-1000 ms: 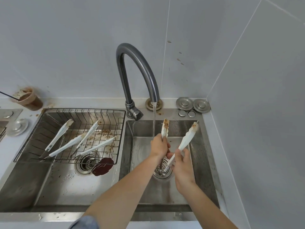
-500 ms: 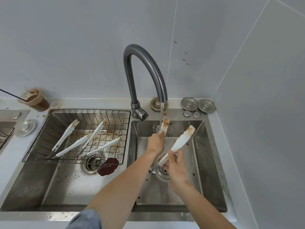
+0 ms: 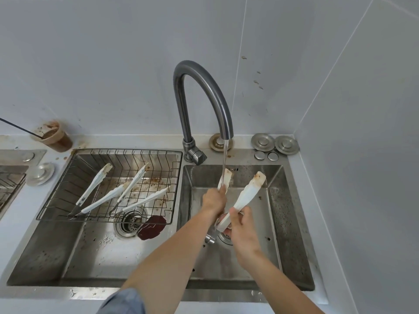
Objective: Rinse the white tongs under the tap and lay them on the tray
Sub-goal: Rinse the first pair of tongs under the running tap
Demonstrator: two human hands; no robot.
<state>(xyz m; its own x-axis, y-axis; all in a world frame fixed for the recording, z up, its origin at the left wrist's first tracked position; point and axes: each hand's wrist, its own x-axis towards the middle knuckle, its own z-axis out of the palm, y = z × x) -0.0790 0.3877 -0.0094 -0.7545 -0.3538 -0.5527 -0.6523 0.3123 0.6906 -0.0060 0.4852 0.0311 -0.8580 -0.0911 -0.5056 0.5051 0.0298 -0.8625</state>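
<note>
Over the right sink basin [image 3: 275, 214], both hands grip one pair of white tongs [image 3: 246, 193], its arms splayed apart. The left hand [image 3: 214, 200] is wrapped around the left arm, whose stained tip sits in the tap [image 3: 204, 94] stream. The right hand [image 3: 243, 227] clasps the right arm. The wire tray [image 3: 56, 189] at left holds two more tongs
</note>
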